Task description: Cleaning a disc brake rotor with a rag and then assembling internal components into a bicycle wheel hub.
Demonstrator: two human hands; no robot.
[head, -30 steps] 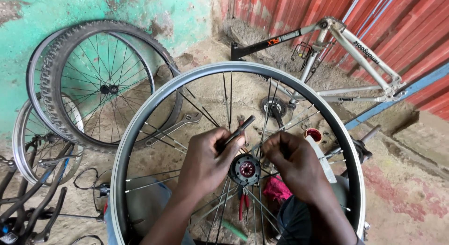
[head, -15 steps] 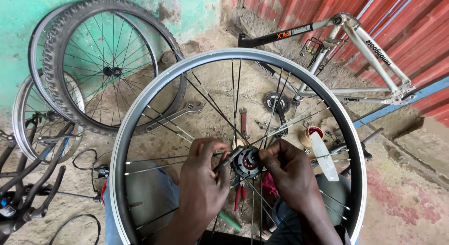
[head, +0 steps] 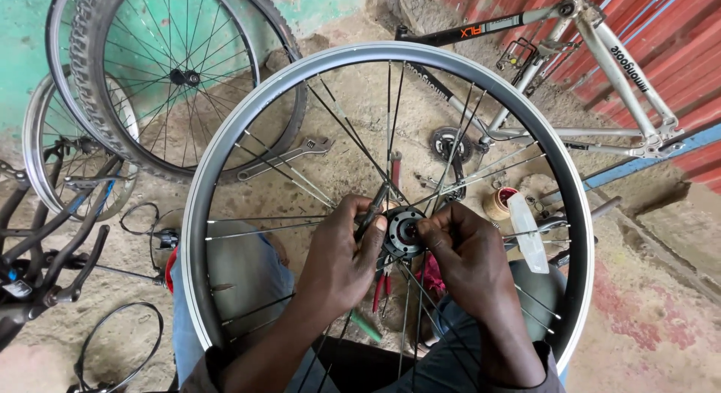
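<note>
I am holding a bare bicycle wheel upright over my knees, its silver rim ringing both of my hands, and I am working at the black hub in its middle, where the thin spokes are meeting. My left hand is closing around a slim dark tool, the fingers curling on its shaft just left of the hub and touching it. My right hand is pinching the hub's right side, thumb and fingertips pressing against its edge. Behind the spokes, on the dusty ground, an adjustable wrench is lying near a red-handled tool. A silver bicycle frame is resting against a red corrugated wall at upper right. 2 more wheels, 1 with a knobby tyre, are leaning against the green wall at upper left.
</note>
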